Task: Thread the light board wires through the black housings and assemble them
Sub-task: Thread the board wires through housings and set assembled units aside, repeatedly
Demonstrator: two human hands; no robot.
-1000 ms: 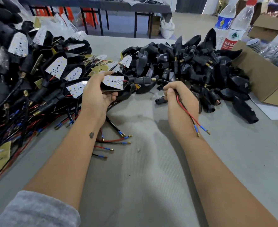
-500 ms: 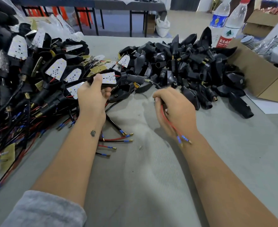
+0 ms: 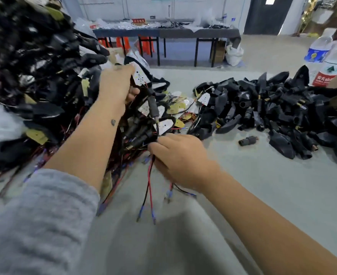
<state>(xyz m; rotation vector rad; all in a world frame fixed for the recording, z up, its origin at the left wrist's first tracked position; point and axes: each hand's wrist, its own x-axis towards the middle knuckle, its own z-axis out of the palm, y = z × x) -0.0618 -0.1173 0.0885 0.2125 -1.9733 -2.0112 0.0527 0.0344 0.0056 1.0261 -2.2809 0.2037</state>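
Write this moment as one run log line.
left hand: holds light board | right hand: grips wires | housing: threaded

Even indoor light, motion blur – edges warped

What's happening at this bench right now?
A person is assembling light units. The left hand holds up a black housing with its white light board, beside the pile of finished units. The right hand grips the red and black wires hanging below it, blue-tipped ends dangling over the table. A heap of empty black housings waits to the right.
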